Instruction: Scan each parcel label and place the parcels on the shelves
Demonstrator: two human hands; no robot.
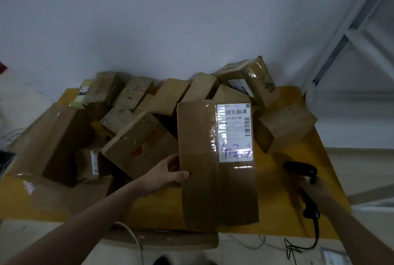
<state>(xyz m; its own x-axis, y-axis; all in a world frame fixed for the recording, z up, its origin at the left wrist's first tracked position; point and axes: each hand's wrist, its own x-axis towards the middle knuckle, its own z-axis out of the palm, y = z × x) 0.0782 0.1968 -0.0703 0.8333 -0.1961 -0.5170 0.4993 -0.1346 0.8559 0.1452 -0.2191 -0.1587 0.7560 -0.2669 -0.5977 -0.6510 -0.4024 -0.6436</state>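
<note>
My left hand (168, 174) grips the left edge of a tall taped cardboard parcel (204, 179), held up with its face toward me. A white shipping label (235, 132) with barcodes and blue handwriting sits on the parcel's upper right. My right hand (313, 188) holds a black handheld barcode scanner (302, 171) low at the right, its head pointing left toward the parcel. The scanner's cable (315, 237) trails down off the table edge.
A heap of several brown cardboard parcels (138, 136) covers the yellow table (298, 222) behind and left of the held one. A metal shelf frame (351, 26) stands at the right against the grey wall. White cables (132, 237) hang at the table's front.
</note>
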